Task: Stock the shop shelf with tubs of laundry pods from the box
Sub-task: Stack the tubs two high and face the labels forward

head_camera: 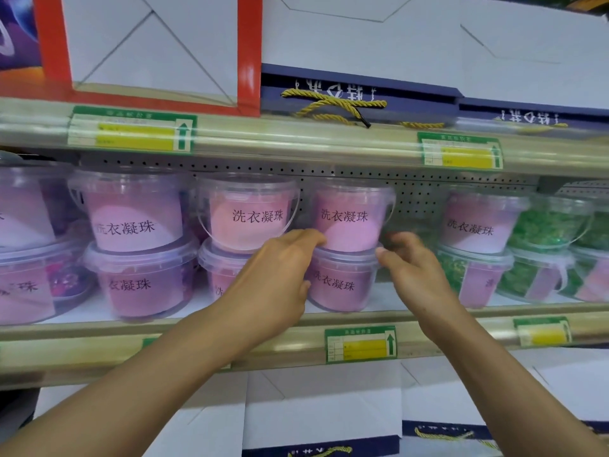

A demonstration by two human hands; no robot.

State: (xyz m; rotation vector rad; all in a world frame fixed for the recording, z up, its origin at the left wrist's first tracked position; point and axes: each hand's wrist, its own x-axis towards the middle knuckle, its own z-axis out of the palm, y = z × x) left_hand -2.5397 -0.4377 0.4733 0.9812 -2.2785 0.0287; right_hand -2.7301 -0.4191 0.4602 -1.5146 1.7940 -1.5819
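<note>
Both hands, left hand (pixel 280 275) and right hand (pixel 407 258), loosely open, flanking stacked tubs (pixel 346 225) mid-frame; probably light, stiff, slick plastic; best gripped by sides.

Bare forearms, sleeveless, ringless hands (pixel 276 278)

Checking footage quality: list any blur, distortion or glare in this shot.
Head view: motion blur smears the price tags and the right hand; wide-angle distortion bows the shelf rail; lighting is flat, with soft glare on the clear tub lids.
</note>
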